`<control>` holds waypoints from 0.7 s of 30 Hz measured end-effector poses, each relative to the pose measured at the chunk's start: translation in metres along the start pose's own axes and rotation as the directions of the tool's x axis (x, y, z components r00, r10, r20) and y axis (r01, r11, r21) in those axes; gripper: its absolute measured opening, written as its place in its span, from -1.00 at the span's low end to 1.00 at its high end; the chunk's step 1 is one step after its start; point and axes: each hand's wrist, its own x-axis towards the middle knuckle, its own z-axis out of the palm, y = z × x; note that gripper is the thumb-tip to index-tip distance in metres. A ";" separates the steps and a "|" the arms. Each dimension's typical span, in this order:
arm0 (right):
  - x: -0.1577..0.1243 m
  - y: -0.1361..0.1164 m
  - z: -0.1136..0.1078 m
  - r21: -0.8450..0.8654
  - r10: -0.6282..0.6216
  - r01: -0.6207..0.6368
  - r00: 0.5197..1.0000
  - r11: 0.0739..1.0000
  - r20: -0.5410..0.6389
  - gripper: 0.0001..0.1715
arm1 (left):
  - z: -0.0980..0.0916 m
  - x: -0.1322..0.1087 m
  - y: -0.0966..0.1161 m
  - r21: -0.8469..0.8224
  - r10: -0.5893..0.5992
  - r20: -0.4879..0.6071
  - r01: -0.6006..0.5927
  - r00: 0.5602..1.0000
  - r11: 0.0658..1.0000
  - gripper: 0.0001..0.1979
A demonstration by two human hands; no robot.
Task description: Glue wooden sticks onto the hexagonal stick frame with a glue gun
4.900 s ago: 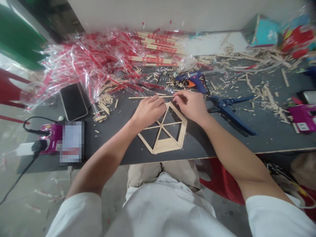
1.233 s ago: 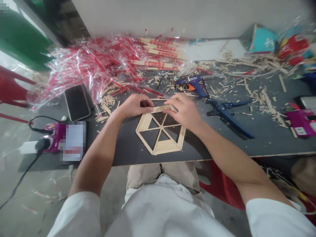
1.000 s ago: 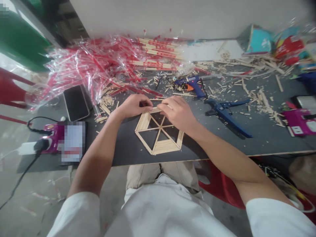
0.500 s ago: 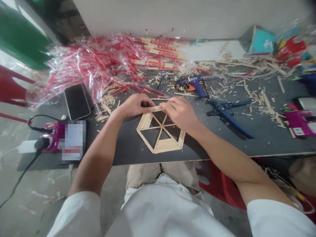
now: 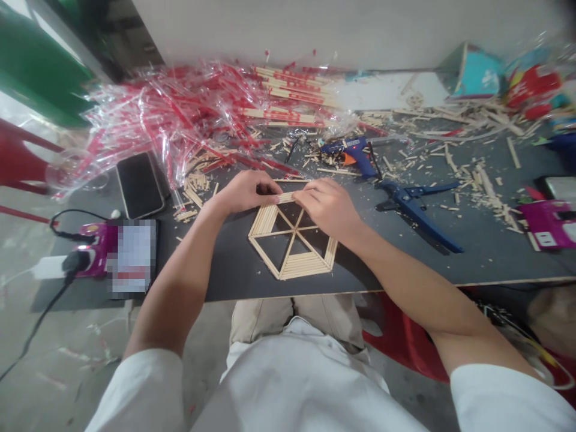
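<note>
So, a flat hexagonal frame of pale wooden sticks (image 5: 306,267) lies on the dark bench (image 5: 225,282) near its front edge, with spokes meeting at the middle and its corner-to-corner axis running left to right. Both hands sit over its far side, the right hand (image 5: 326,207) reaching further over it than the left hand (image 5: 247,192); each curls narrowly, pinching one end of a thin stick (image 5: 285,198). Unlike the earliest frame, the far-left side now carries a layered stack of sticks (image 5: 261,221). Beyond lie a blue glue gun (image 5: 353,157) and blue-handled cutters (image 5: 416,210).
</note>
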 end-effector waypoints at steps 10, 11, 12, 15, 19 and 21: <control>0.000 0.002 -0.002 0.048 0.034 -0.037 0.998 0.998 0.054 -0.70 | 0.000 0.001 -0.002 0.053 0.018 -0.013 -0.018 1.000 0.998 -0.66; -0.001 0.003 -0.003 0.052 0.029 -0.032 0.998 0.998 0.061 -0.69 | 0.000 0.001 -0.002 0.058 0.015 -0.013 -0.014 1.000 0.998 -0.66; -0.001 0.003 -0.003 0.056 0.022 -0.026 0.998 0.998 0.063 -0.68 | 0.000 0.001 -0.002 0.060 0.010 -0.013 -0.009 1.000 0.998 -0.66; -0.002 0.005 -0.006 0.078 0.035 -0.038 0.999 0.996 0.037 -0.67 | 0.000 0.001 -0.001 0.050 -0.003 -0.009 0.004 1.000 0.999 -0.66; -0.004 0.017 -0.009 0.158 0.161 -0.155 0.987 0.975 -0.024 -0.67 | 0.000 0.001 -0.001 0.051 -0.013 -0.010 0.013 1.000 0.999 -0.65; -0.007 0.028 -0.011 0.188 0.232 -0.218 0.971 0.958 -0.059 -0.67 | 0.000 0.001 -0.001 0.052 -0.011 -0.014 0.012 1.000 0.999 -0.64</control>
